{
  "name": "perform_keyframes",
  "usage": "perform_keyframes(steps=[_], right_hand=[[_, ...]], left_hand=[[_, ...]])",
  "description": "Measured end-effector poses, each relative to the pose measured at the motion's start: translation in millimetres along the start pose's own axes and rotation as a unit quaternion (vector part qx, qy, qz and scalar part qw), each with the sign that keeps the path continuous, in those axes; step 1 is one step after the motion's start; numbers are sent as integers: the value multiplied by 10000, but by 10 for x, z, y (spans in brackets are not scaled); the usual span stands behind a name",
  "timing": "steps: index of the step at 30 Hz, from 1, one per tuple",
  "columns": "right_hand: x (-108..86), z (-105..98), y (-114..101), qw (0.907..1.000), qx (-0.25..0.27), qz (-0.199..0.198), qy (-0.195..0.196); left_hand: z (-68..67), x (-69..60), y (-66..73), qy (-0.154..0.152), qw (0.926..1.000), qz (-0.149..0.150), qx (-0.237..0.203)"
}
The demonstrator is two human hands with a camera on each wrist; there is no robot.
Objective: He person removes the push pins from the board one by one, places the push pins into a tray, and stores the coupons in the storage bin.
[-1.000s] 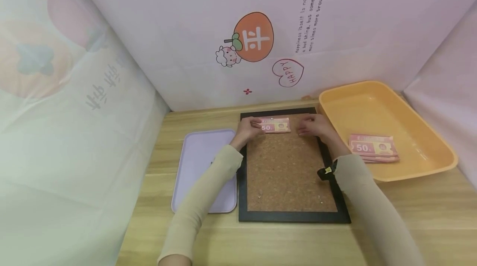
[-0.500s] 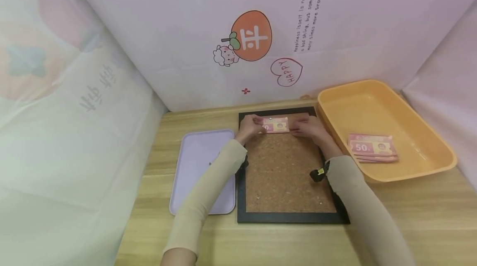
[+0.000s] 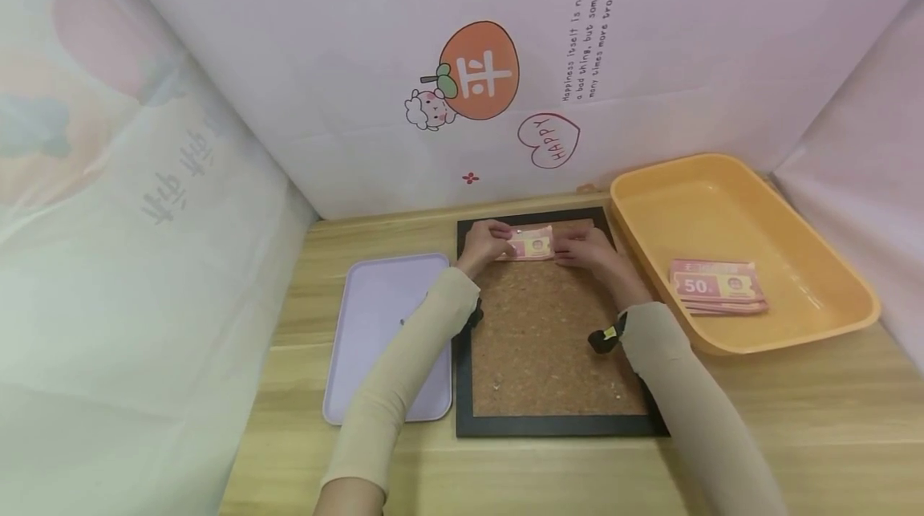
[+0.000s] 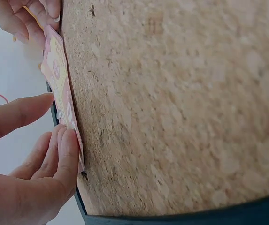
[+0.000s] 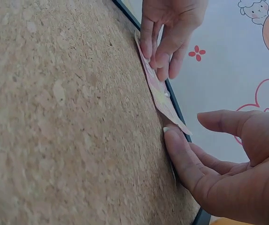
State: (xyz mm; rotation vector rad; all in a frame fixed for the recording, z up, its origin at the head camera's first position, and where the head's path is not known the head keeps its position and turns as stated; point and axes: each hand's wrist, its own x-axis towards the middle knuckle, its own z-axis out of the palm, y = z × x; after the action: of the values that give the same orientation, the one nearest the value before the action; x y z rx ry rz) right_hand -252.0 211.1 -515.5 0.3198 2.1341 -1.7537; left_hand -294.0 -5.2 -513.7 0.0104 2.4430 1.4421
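Observation:
A pink and yellow coupon (image 3: 536, 245) lies at the top of a black-framed cork board (image 3: 552, 331). My left hand (image 3: 485, 246) is at its left end; in the left wrist view, fingertips (image 4: 68, 140) press on the coupon while the thumb stands apart. A small clear pin head (image 4: 59, 114) shows on the coupon near those fingers. My right hand (image 3: 586, 249) is at the other end. In the right wrist view its fingertips (image 5: 174, 138) touch the cork beside the coupon's slightly raised end, the thumb apart from them.
To the right stands a yellow tray (image 3: 722, 211) with a stack of similar coupons (image 3: 715, 286). A lilac tray (image 3: 375, 307) lies left of the board, partly under the left sleeve. Small clear pins (image 3: 496, 388) show near the board's lower corners. A printed cloth wall rises behind.
My right hand has moved left, from the bare cork to the coupon's right end. The left hand stays at the coupon's left end. The head view has shifted slightly.

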Motion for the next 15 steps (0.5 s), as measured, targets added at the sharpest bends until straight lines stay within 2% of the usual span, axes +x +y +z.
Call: perform_keyframes(steps=[5,15], right_hand=[[48,24,19,9995,321,-76,10],[121,27,61,9986,523,-69,-47]], left_hand=[[17,22,18,-80,9999,12,-116],[56,64,27,-115,9997,-58,-191]])
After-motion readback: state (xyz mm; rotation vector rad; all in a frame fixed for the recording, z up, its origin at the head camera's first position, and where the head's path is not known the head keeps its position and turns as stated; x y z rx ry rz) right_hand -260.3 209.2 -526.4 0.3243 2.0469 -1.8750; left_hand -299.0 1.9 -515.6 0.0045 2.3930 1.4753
